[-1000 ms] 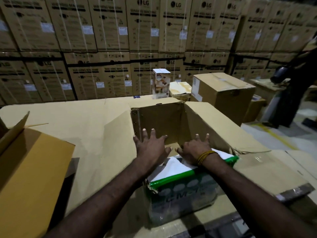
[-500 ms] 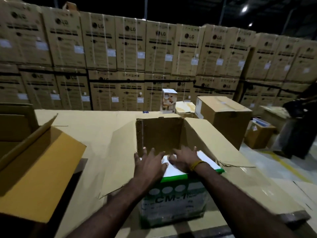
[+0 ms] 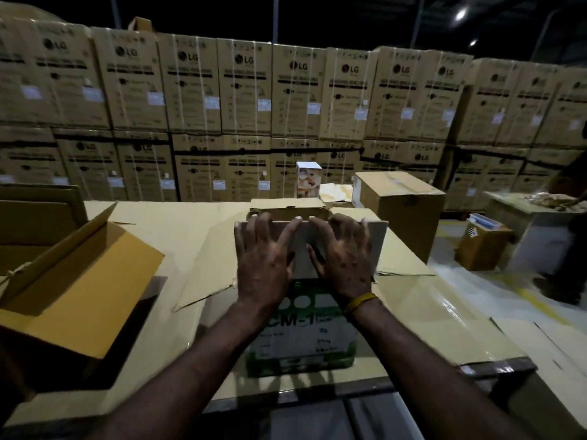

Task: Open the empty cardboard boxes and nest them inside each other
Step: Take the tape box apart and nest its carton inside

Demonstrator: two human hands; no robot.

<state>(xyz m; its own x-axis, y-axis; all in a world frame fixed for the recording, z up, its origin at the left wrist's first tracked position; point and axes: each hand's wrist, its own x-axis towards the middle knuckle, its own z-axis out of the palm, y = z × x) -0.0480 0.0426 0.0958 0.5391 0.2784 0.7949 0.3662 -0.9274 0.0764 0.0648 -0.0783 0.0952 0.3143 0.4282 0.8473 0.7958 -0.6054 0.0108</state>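
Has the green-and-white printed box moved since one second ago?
Yes. The green-and-white printed box has slid forward, deeper into the open brown cardboard box; both hands now press flat on its white top.

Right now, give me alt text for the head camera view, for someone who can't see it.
Two hands, left hand and right hand, press flat with spread fingers on the top of a green and white box that sits inside an open brown cardboard box on a cardboard-covered table. Another open box stands at left, with stacked cartons behind.
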